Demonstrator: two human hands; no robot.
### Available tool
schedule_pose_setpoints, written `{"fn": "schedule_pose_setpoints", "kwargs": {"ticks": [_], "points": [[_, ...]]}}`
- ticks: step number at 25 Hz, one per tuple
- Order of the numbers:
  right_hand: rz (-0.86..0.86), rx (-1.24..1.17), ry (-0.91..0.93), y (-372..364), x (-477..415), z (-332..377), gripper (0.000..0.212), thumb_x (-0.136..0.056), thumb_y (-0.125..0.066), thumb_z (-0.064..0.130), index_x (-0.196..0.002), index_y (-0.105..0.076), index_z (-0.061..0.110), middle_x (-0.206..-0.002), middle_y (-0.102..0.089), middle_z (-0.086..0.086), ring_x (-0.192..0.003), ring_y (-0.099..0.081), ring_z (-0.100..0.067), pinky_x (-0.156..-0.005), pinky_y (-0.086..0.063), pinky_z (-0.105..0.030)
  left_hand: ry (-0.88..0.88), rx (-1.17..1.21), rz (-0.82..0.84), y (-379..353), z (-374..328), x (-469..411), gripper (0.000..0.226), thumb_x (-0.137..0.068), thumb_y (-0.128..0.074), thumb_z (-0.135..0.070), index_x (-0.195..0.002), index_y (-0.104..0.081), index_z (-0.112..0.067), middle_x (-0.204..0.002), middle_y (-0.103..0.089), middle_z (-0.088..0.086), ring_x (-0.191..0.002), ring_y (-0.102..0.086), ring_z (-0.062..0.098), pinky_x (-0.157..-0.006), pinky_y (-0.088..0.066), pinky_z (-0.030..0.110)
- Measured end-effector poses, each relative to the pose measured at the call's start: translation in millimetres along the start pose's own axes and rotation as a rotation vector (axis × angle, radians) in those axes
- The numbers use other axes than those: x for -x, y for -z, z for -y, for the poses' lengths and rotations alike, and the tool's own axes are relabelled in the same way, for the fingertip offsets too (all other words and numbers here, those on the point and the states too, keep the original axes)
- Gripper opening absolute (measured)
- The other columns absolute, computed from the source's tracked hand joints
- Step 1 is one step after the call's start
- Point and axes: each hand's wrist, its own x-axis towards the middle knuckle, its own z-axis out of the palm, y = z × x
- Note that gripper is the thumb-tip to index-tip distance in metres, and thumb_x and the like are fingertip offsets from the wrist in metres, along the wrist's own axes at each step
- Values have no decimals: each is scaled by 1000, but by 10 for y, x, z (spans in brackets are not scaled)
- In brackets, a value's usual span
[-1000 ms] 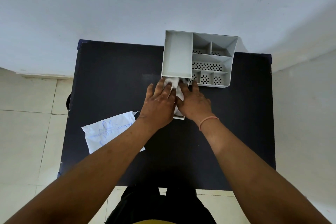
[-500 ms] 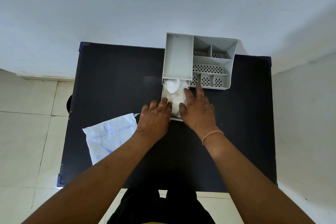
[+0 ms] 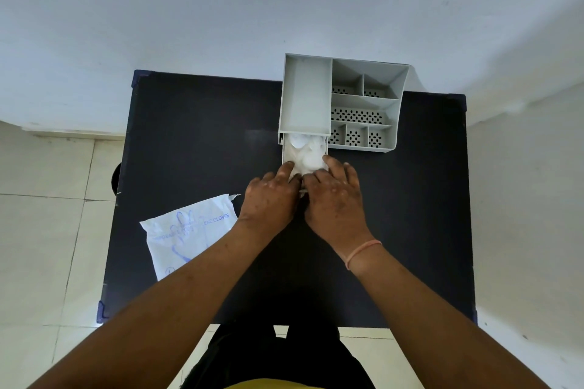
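**Drawer [image 3: 284, 153] of white gloves [image 3: 305, 151] pulled out, both hands at its near end**

Glove packet [image 3: 189, 230] lies flat on the dark bench [image 3: 196, 136], left of the hands. Left hand [image 3: 271, 196] rests its fingertips on the drawer's near left corner, grip apart, clasping nothing. The drawer juts from the left section of the grey organizer [image 3: 363, 98]. Right hand [image 3: 335, 196] spreads over the near right corner, grip likewise apart, forefinger touching the gloves.

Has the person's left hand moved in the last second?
Yes. The left hand drew back toward the person, away from the front edge of the grey organizer.
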Motion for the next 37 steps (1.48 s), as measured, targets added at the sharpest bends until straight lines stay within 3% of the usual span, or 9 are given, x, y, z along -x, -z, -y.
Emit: {"fn": "schedule_pose_setpoints", "kwargs": {"ticks": [3, 6, 9, 15, 19, 24, 27, 32, 37], "points": [[25, -14, -3, -31, 57, -33, 36, -84, -63, 18, -118, -75, 14, -127, -76, -6, -160, -29, -34, -127, -17, -66, -17, 8, -85, 37, 20, -25, 18, -86, -82, -25, -100, -78, -14, -123, -74, 13, -71, -74, 31, -53, -55, 36], [-117, -37, -55, 22, 32, -23, 37, -82, -57, 16, -115, -72, 14, -122, -74, -4, -159, -31, -35, -126, -20, -67, -41, 54, -103, 64, 40, -49, 14, -84, -85, -17, -94, -76, -14, -91, -71, 8, -58, -68, 26, -48, -47, 32], [46, -16, -59, 10, -92, -36, 43, -89, -60, 25, -131, -67, 17, -147, -63, -3, -164, -13, -34, -129, -9, -66, -74, 43, -63, 65, 36, -91, 11, -81, -88, -18, -86, -78, -17, -75, -69, 3, -51, -67, 24, -48, -42, 29], [-134, -42, -87, 76, -173, -41, 51, -82, -69, 16, -133, -65, 14, -146, -63, -8, -159, -29, -36, -126, -23, -63, -43, 65, -119, 132, 66, -191, 23, -80, -87, -18, -99, -74, -13, -93, -69, 10, -54, -66, 25, -48, -34, 26], [135, 4, -53, 48, -306, -105, 78, -91, -68, 23, -162, -37, 18, -175, -26, -10, -165, -4, -35, -130, -10, -62, -3, 36, -56, 205, 100, -277, 37, -84, -85, -27, -117, -73, -16, -120, -69, 10, -69, -74, 28, -52, -50, 32], [-114, -69, -91, 80, -186, -99, 56, -85, -70, 7, -139, -61, 16, -166, -42, -16, -149, -44, -38, -115, -45, -55, 32, -33, 53, 311, 196, -463, 32, -102, -65, -42, -126, -74, -24, -130, -73, 0, -100, -77, 29, -74, -60, 41], [-21, -52, -223, 98, -172, -66, 51, -91, -69, 13, -141, -61, 21, -156, -44, -15, -127, -61, -36, -96, -57, -50, 0, -19, 112, 409, 234, -489, 35, -101, -66, -30, -135, -71, -26, -147, -66, 0, -117, -73, 33, -87, -63, 47], [120, -90, -275, 145, -309, -105, 50, -100, -53, 5, -145, -57, 26, -124, -64, -11, -110, -70, -35, -79, -55, -40, 37, -24, 40, 457, 255, -406, 20, -97, -71, -20, -115, -80, -23, -119, -65, 9, -87, -75, 31, -66, -60, 40], [62, -76, -294, 268, -409, -119, 50, -100, -54, 14, -149, -51, 26, -123, -67, -13, -112, -68, -40, -82, -54, -43, 54, -6, 23, 533, 190, -492, 26, -105, -61, -27, -127, -76, -27, -122, -66, 9, -97, -74, 31, -73, -60, 42]]}}
